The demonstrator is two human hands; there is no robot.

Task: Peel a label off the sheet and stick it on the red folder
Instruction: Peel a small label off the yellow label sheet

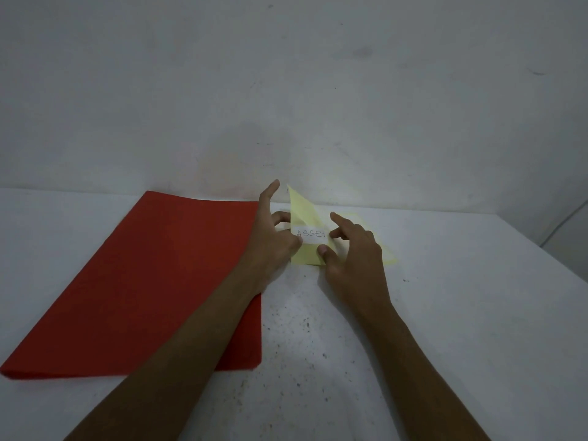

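A red folder (159,275) lies flat on the left of the white table (445,313). To its right a pale yellow backing sheet (304,211) is lifted off the table, with a white label (311,234) reading "Asset" on it. My left hand (273,240) pinches the sheet's left edge beside the label. My right hand (353,249) grips the sheet's lower right, thumb on the yellow paper and a fingertip at the label's right end. Part of the sheet is hidden behind my right hand.
A white wall (286,90) rises just behind the table's far edge. The table's right edge (541,246) runs diagonally at the far right. Dark specks dot the tabletop near me.
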